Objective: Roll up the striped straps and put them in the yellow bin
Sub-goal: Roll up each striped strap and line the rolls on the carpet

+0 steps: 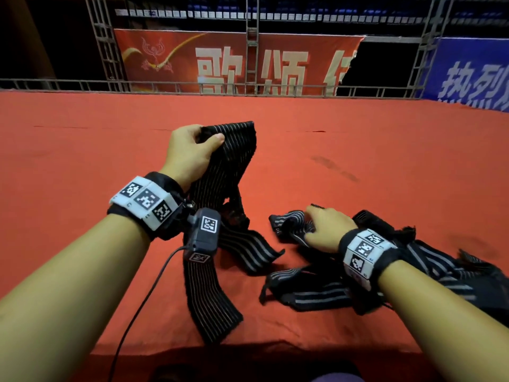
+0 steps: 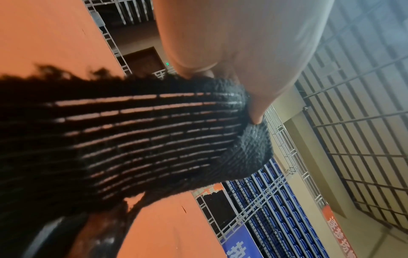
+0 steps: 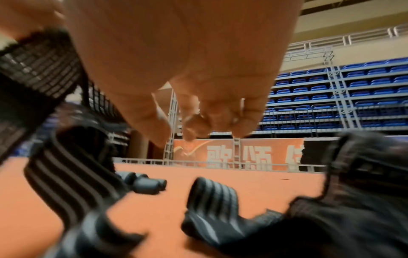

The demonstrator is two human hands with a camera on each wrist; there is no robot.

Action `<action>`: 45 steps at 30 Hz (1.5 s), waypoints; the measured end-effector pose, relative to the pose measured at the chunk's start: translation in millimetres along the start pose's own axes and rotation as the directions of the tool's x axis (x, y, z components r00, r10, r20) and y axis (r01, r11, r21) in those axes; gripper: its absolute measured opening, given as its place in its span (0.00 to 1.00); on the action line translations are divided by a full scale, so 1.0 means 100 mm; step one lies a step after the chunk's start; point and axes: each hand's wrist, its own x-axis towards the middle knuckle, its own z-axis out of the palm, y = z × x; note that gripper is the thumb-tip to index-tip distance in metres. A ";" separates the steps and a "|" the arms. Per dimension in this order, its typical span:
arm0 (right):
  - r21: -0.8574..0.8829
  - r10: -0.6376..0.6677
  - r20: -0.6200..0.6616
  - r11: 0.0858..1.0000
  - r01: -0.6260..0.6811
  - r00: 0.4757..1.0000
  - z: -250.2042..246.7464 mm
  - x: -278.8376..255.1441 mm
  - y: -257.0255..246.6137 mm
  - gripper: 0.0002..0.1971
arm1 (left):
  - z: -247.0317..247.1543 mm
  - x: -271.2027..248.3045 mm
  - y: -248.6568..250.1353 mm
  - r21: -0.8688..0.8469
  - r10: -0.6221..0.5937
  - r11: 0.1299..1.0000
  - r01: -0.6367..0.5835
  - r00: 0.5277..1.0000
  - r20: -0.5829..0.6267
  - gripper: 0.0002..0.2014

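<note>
My left hand [image 1: 192, 150] is raised above the table and pinches the folded top end of a black strap with thin pale stripes [image 1: 237, 161]. The rest of that strap hangs down to the cloth. In the left wrist view the thumb presses into the bunched strap end [image 2: 247, 144]. My right hand [image 1: 327, 227] is low over a crumpled striped strap [image 1: 289, 220], fingers curled. In the right wrist view its fingertips [image 3: 198, 125] hold nothing, and a strap [image 3: 37, 66] hangs by the thumb. Whether it grips that strap is unclear. No yellow bin shows in any view.
The table is covered with a red cloth [image 1: 358, 150]. Several loose striped straps lie in a pile [image 1: 316, 293] under my right forearm. Another strap [image 1: 209, 299] runs toward the front edge. A metal railing [image 1: 165, 85] borders the far side. A cable [image 1: 143, 299] hangs from my left wrist.
</note>
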 end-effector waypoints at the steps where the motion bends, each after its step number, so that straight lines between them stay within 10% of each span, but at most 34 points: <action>1: 0.099 -0.042 -0.067 0.994 0.049 0.997 -0.02 0.01 -0.12 0.18 | 0.02 -0.02 0.03 -0.020 0.006 1.000 -0.006 1.000 0.012 0.03; 4: 0.335 -0.138 -0.058 0.930 0.150 0.989 0.00 0.10 -0.47 0.27 | 0.03 -0.04 0.13 -0.053 0.051 0.997 -0.050 0.998 0.020 0.04; 12: 0.401 -0.118 -0.124 0.902 0.158 0.985 0.28 0.28 -0.70 0.08 | -0.12 -0.01 0.33 -0.001 0.122 0.993 -0.122 0.992 -0.023 0.03; 16: 0.255 -0.158 -0.147 0.948 0.191 0.977 0.21 0.25 -0.53 0.09 | -0.17 0.02 0.25 0.020 0.121 0.993 -0.120 0.991 -0.049 0.08; 23: -0.145 0.153 0.100 0.980 -0.138 0.983 0.19 0.18 0.09 0.14 | -0.17 0.07 0.32 -0.112 0.132 0.982 -0.152 0.977 -0.165 0.07; 29: 0.283 0.006 -0.082 0.959 0.017 0.997 -0.02 0.17 -0.03 0.20 | 0.04 -0.02 0.39 -0.066 0.145 0.987 -0.149 0.988 -0.058 0.02; 34: 0.602 -0.078 -0.587 0.624 0.499 0.806 -0.30 -0.01 -0.47 0.47 | 0.04 -0.04 0.34 -0.061 0.086 0.994 -0.090 0.994 -0.061 0.04; 38: 0.332 -0.273 -0.757 0.623 0.708 0.594 -0.49 -0.10 -0.62 0.31 | -0.03 -0.04 0.30 -0.009 0.055 0.998 -0.056 0.996 -0.067 0.07; 42: 0.172 -0.336 -0.534 0.855 0.489 0.775 -0.52 -0.10 -0.75 0.41 | -0.11 -0.06 0.30 -0.028 0.014 0.999 -0.016 0.997 -0.075 0.09; 45: 0.374 -0.262 -0.404 0.827 0.420 0.876 -0.43 -0.09 -0.78 0.43 | -0.17 -0.06 0.36 -0.036 0.007 0.999 -0.010 0.996 -0.094 0.10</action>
